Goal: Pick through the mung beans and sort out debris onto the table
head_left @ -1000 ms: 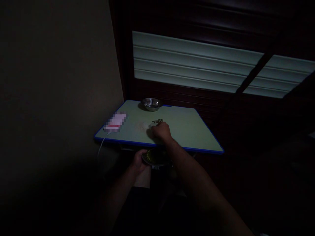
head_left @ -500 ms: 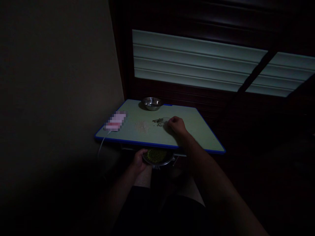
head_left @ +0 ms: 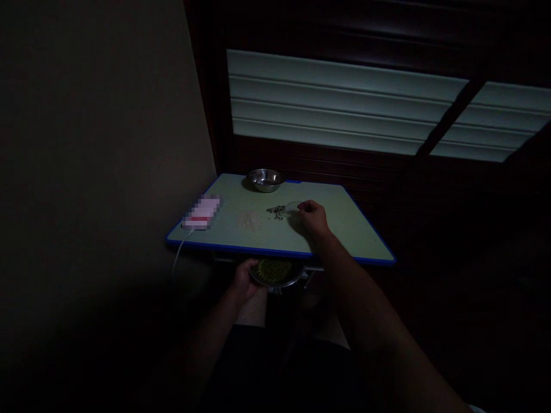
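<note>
Below the table's near edge, my left hand (head_left: 245,280) is closed on the rim of a metal bowl (head_left: 289,283). Small green grains, like mung beans (head_left: 272,269), fill its bottom. Above the tabletop, my right hand (head_left: 313,217) pinches a thin see-through piece (head_left: 291,205); its exact kind is hard to make out in the dark. That piece reaches left to a small heap of dark grains (head_left: 276,212). Farther left lies a pale, scattered patch of fine bits (head_left: 248,220).
The pale tabletop (head_left: 357,229) has a blue edge. At its back stands a shiny steel bowl (head_left: 266,180). A blurred-out pink phone-like item (head_left: 202,212) with a white cable (head_left: 176,255) lies at the left. A wall (head_left: 129,115) and dark slatted panels (head_left: 344,103) close in the space.
My right hand has lifted slightly and shifted a little right, its fingers less curled over the see-through piece. My left hand stays on the bowl. The view has tilted slightly.
</note>
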`<state>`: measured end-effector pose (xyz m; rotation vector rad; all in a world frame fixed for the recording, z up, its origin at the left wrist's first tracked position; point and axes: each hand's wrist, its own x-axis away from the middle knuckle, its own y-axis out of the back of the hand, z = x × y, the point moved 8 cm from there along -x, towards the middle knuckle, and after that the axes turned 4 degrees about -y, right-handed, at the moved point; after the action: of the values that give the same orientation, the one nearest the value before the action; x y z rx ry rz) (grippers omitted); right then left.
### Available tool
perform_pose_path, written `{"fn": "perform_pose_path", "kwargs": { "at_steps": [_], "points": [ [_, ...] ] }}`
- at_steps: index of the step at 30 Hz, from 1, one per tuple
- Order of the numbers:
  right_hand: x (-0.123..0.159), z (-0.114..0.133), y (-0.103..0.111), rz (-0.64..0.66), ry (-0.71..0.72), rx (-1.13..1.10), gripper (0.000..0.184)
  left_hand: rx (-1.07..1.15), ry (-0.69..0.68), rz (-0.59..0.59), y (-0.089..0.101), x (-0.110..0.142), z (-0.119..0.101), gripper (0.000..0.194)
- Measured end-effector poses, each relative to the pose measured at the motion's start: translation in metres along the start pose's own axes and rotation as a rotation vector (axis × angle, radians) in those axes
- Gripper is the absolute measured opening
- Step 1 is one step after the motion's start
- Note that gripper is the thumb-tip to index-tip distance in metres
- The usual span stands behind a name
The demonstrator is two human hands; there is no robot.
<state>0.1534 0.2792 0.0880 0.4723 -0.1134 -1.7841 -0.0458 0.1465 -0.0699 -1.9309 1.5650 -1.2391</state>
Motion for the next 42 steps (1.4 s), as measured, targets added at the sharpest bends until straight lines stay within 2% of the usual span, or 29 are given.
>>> {"fn": "perform_pose_path", "kwargs": {
  "at_steps": [4, 9, 18, 24, 31, 42],
  "points": [
    [0.0, -0.001, 0.002, -0.017, -0.032, 0.004, 0.016, -0.001, -0.008, -0.01, 0.002, -0.002, 0.0, 0.024],
    [-0.001, 0.0, 0.002, -0.018, 0.013, 0.026, 0.015, -0.036, -0.004, -0.014, 0.002, -0.002, 0.0, 0.02],
    [0.0, -0.001, -0.006, 0.063, 0.049, 0.086, 0.017, -0.061, -0.009, -0.037, -0.004, 0.004, -0.003, 0.016],
    [-0.001, -0.002, -0.008, 0.071, 0.063, 0.058, 0.015, -0.064, -0.007, -0.049, -0.004, 0.003, -0.002, 0.017],
    [-0.004, -0.006, -0.006, 0.037, 0.07, -0.024, 0.011, -0.057, -0.012, -0.048, -0.004, 0.005, -0.003, 0.017],
    [-0.001, -0.004, -0.004, 0.02, 0.04, 0.052, 0.012, -0.035, -0.002, -0.028, -0.002, 0.002, -0.002, 0.018]
  ]
}}
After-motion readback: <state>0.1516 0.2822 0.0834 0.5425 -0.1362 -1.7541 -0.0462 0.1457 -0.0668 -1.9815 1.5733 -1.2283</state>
